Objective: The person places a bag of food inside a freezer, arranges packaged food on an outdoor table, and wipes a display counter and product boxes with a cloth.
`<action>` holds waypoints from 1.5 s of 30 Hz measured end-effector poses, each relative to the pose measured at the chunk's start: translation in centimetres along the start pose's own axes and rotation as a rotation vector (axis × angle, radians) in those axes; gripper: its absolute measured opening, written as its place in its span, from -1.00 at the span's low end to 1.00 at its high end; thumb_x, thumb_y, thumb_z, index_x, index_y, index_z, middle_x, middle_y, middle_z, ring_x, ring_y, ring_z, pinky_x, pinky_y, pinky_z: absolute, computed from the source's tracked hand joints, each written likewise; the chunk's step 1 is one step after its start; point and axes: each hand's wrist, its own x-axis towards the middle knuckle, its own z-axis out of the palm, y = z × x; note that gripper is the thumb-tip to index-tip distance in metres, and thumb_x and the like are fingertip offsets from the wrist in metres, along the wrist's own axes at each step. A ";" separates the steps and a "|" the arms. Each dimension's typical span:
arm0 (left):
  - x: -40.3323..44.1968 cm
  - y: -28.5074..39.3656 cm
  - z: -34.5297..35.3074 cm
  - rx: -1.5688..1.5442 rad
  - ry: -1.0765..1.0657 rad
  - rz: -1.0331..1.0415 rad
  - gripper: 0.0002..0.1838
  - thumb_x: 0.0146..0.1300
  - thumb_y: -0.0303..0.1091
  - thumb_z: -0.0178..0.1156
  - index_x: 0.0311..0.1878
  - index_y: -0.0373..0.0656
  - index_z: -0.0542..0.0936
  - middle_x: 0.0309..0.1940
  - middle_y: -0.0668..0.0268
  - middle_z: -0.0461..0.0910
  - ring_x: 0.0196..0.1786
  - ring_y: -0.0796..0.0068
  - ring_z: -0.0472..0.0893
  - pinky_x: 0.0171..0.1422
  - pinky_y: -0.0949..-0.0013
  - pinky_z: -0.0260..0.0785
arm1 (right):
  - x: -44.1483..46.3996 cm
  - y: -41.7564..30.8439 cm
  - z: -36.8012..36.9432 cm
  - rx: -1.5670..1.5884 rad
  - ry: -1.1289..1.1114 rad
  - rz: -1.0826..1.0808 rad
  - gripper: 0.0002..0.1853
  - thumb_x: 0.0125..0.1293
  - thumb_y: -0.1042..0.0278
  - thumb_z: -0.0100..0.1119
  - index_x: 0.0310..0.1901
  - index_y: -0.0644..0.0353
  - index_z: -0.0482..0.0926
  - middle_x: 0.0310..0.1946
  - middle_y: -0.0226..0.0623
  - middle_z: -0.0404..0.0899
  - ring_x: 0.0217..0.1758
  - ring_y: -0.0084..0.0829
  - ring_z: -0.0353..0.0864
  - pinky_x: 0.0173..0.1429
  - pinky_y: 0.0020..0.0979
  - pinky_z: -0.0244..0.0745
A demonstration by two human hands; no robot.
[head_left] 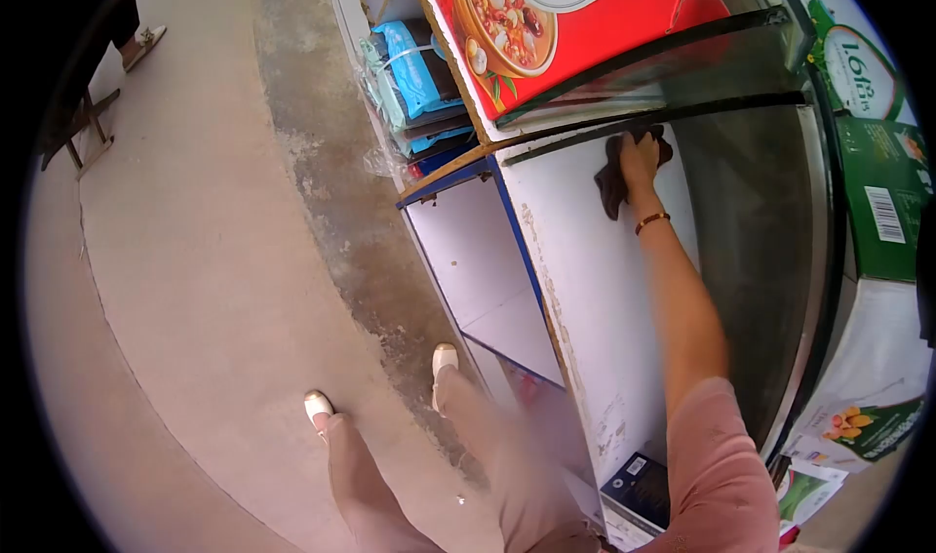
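My right hand [639,161] is closed on a dark brown cloth [612,184], pressing it on the white shelf board [604,290] inside a glass-fronted counter. The cloth bunches under and around the fingers, near the board's far end. A beaded bracelet circles the wrist. My left hand is out of the picture.
A red food box [604,26] lies on the counter beyond the hand. Blue packets [414,70] fill a side compartment. A dark box [636,490] sits at the board's near end. Green cartons [882,197] stand right of the glass. Another person's foot [144,46] shows upper left.
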 end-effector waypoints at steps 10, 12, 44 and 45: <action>-8.6 5.8 -5.0 -0.086 0.047 0.184 -0.56 0.34 -0.13 0.04 0.17 -0.20 0.42 -0.05 0.03 0.57 -0.01 0.16 0.58 -0.04 0.13 0.54 | -25.0 -18.0 -4.7 0.308 -0.044 -0.493 -0.61 -0.02 0.62 0.17 -0.08 0.22 0.50 0.03 -0.20 0.42 0.22 -0.11 0.29 0.29 -0.11 0.16; -10.1 6.9 -6.6 -0.076 0.051 0.217 -0.57 0.34 -0.14 0.04 0.16 -0.20 0.43 -0.05 0.03 0.57 -0.02 0.17 0.59 -0.04 0.13 0.54 | -26.5 -17.7 -5.9 0.621 -0.355 -0.709 -0.66 -0.04 0.67 0.11 -0.16 0.19 0.55 -0.05 -0.21 0.47 0.10 -0.11 0.39 0.21 -0.24 0.29; -54.4 53.1 40.6 0.421 -0.720 1.725 -0.43 0.45 0.01 -0.14 0.30 -0.26 0.32 0.15 0.12 0.47 0.18 0.31 0.48 0.27 0.29 0.27 | -43.7 0.3 -49.7 1.128 -0.055 0.357 -0.20 -0.10 0.75 -0.12 0.33 0.15 0.21 0.17 -0.25 0.37 -0.07 -0.51 0.48 -0.05 -0.58 0.40; -56.3 53.9 42.7 0.385 -0.727 1.743 -0.37 0.43 0.08 -0.17 0.31 -0.27 0.31 0.17 0.13 0.46 0.23 0.31 0.42 0.32 0.26 0.20 | -41.7 0.1 -50.3 1.283 0.035 0.402 -0.18 -0.09 0.74 -0.14 0.36 0.16 0.14 0.19 -0.24 0.34 -0.06 -0.50 0.47 -0.06 -0.58 0.40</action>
